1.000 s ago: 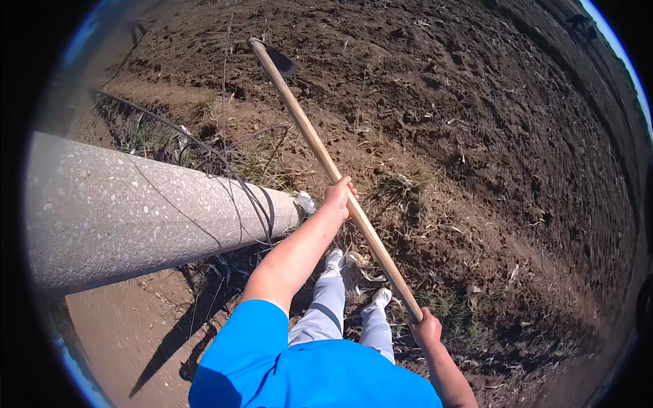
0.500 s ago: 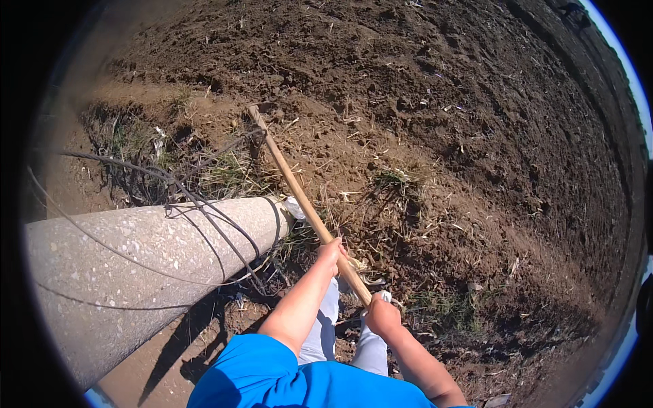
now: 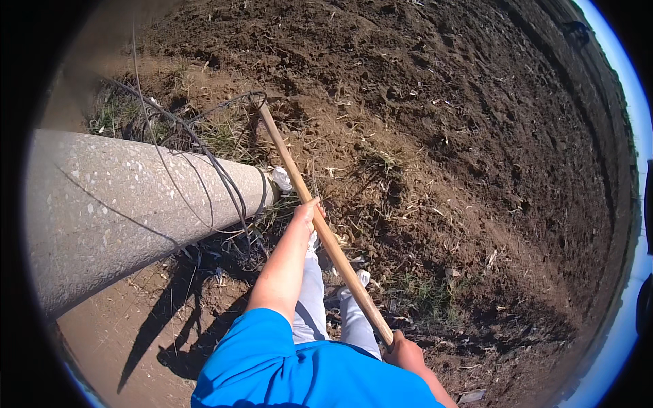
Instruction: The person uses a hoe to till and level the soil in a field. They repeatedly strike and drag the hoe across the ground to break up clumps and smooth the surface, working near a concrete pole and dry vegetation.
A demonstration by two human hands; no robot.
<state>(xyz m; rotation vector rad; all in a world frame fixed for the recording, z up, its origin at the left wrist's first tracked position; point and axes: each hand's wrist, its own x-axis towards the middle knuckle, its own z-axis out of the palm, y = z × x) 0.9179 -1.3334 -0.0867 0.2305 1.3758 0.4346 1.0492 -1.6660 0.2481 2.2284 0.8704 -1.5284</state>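
A long wooden tool handle [image 3: 343, 265] runs slantwise from near my body up to the soil at the upper left. My left hand [image 3: 310, 212] is wrapped around its middle. Close to my waist, my right hand [image 3: 404, 351] grips the near end. Whatever head the tool has at its far end cannot be made out. A dark cable [image 3: 224, 102] loops up to that far end; whether it is hooked on the handle, I cannot tell. To the left lies a thick concrete pole [image 3: 136, 183] with several cables draped over it, and a white wrapping [image 3: 280, 179] shows at its narrow end.
Dry grass and straw [image 3: 381, 163] litter the bank in front of my feet. Beyond stretches brown tilled soil [image 3: 442, 81]. My white shoes [image 3: 360, 279] stand beside the pole's end. A dark figure or object [image 3: 577, 30] is far off at the upper right.
My right hand has slid back toward my body, wider apart from the left, and the handle has drawn nearer with it. The cables have shifted, and the view has tilted a little.
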